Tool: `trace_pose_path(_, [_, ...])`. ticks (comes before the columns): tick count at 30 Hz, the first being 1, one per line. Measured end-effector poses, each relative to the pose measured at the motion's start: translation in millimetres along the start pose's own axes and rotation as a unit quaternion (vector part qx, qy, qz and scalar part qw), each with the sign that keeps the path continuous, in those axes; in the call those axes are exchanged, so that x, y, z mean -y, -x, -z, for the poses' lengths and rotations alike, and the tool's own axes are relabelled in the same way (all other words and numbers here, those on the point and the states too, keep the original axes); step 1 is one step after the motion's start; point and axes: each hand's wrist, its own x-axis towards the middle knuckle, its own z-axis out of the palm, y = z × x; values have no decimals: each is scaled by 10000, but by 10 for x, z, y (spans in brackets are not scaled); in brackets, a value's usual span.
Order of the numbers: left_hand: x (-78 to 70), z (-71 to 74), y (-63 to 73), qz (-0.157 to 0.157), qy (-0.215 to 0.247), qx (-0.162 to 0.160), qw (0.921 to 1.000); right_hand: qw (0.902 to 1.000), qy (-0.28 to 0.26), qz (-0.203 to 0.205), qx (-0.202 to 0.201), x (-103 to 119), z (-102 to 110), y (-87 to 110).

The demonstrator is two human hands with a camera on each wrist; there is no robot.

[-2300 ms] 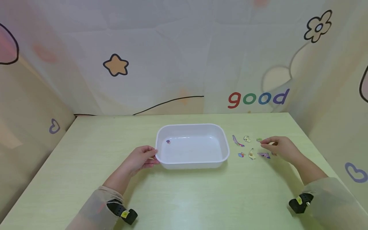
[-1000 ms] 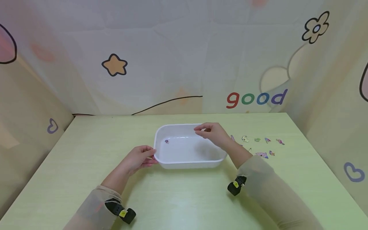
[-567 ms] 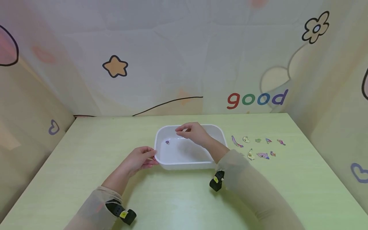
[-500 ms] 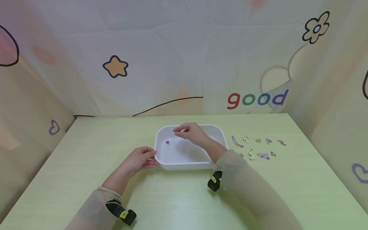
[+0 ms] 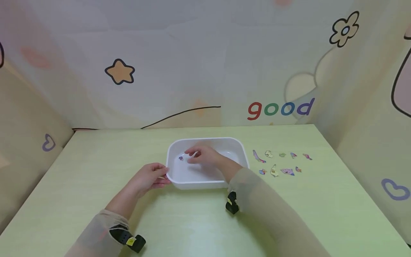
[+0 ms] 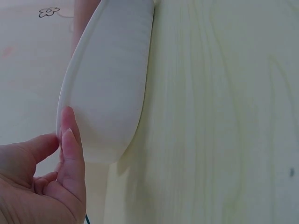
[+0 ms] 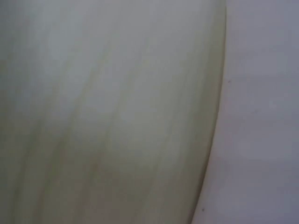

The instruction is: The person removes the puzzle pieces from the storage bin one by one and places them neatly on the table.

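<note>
My left hand (image 5: 151, 176) pinches the left rim of a white plastic tray (image 5: 199, 185); in the left wrist view its thumb lies on the rim and fingers (image 6: 72, 156) against the outer wall. My right hand (image 5: 205, 156) reaches inside the tray, thumb and index finger apart, with nothing visible between them. Just left of its fingertips a small purple cut-out, like a sticker (image 5: 181, 158), lies on the tray floor. Whatever lies under the right hand is hidden. The right wrist view shows only the table and the tray's outer wall (image 7: 261, 121).
Several small colourful cut-outs lie in two rows on the table right of the tray, among them a long purple strip (image 5: 258, 157), a green piece (image 5: 282, 155) and a purple one (image 5: 287, 171). A printed cloth (image 5: 192, 71) stands behind the pale table (image 5: 179, 221).
My right hand went from the cut-outs on the right, leftward over the tray, then lower into it. Its thumb and index finger have spread apart. The left hand kept its hold on the rim.
</note>
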Motion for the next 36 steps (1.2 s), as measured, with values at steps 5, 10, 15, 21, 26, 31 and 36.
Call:
trace_pose_path(5, [26,31,0,86,-14,-34,10000,9968,625,32,488,15,-57,23])
trace_pose_path(10, [39,45,9,81,-33,-36,10000,9817,1644,200,935,75,-103,36])
trace_pose_path(15, [37,43,13,13,2,37,10000,9526,2817,194,1133,127,-133,47])
trace_pose_path(21, [34,22,25,51,1,48,10000,9583,2680,272,951,89,-141,32])
trace_pose_path(26, [48,38,6,15,83,81,9999,9547,2787,331,986,74,-140,5])
trace_pose_path(31, [39,36,3,-28,152,142,9998,9592,2686,256,841,96,-128,29])
trace_pose_path(36, [32,15,-15,-34,174,164,9997,9529,2912,301,789,90,-111,57])
